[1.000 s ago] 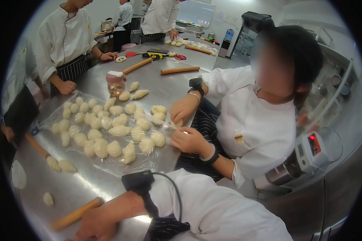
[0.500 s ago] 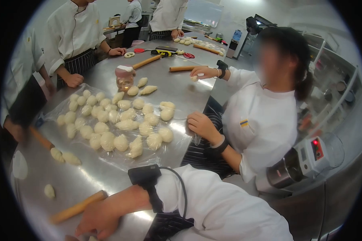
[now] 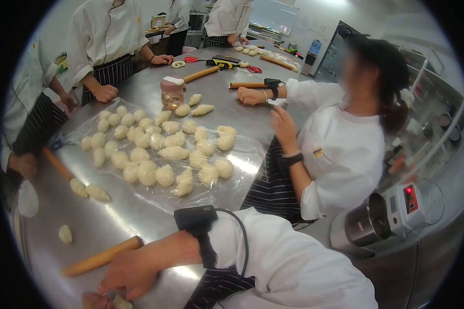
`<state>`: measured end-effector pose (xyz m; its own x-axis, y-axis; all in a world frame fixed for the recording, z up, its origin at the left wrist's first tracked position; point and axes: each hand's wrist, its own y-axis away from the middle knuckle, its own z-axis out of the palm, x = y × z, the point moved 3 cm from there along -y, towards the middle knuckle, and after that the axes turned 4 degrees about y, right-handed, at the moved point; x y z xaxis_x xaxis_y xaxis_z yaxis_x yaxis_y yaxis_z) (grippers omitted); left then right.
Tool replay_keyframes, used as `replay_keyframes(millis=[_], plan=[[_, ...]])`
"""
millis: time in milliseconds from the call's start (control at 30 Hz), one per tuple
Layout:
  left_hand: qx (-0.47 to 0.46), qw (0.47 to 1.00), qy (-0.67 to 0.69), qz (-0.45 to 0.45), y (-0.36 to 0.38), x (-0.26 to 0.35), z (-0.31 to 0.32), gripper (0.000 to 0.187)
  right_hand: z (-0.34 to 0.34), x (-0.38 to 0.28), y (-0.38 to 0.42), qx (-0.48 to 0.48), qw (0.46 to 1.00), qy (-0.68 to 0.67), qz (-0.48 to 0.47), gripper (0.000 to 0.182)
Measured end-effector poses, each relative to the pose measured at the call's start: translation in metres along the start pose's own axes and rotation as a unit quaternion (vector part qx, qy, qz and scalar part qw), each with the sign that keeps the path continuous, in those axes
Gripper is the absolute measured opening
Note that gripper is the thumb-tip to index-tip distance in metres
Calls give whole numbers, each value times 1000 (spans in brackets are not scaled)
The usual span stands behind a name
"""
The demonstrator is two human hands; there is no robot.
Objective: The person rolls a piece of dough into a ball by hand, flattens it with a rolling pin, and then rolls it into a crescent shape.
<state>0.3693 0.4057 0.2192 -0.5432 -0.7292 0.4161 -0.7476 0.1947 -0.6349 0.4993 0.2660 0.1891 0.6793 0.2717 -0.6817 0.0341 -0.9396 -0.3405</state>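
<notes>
At the bottom edge, my right hand [image 3: 131, 270] is bent over a small piece of dough [image 3: 122, 303], its thumb and fingers curled down around it. Only some fingers of my left hand [image 3: 95, 301] show, closed against the same dough beside my right fingertips; the frame cuts off the rest. A wooden rolling pin [image 3: 103, 256] lies just beyond my right hand. Farther off on the steel table sits a single small dough piece [image 3: 65, 234].
Many dough pieces [image 3: 147, 173] lie under plastic film [image 3: 227, 193] mid-table. A jar [image 3: 172, 94] stands behind them. A co-worker [image 3: 340, 149] is at the right, near a mixer [image 3: 368, 219]; others stand across the table [image 3: 108, 216]. A white scraper [image 3: 28, 199] lies left.
The view has shifted slightly. My left fingers and the dough show more at the bottom edge. The co-worker at right has drawn one hand back and raised the other off the table edge.
</notes>
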Motion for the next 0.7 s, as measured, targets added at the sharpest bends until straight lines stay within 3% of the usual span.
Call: replay_keyframes(millis=[200, 400, 600, 700], plan=[[28, 999, -3, -40, 4, -5, 1, 3, 5, 5, 0, 32, 999, 15, -37, 55], [-36, 994, -29, -100, 6, -5, -2, 2, 9, 10, -3, 20, 999, 9, -32, 49], [-40, 999, 23, -15, -2, -3, -2, 2, 10, 9, -4, 50, 997, 37, -44, 47], [-52, 995, 82, -25, -5, 0, -2, 3, 3, 4, -1, 6, 1000, 1, -26, 46]])
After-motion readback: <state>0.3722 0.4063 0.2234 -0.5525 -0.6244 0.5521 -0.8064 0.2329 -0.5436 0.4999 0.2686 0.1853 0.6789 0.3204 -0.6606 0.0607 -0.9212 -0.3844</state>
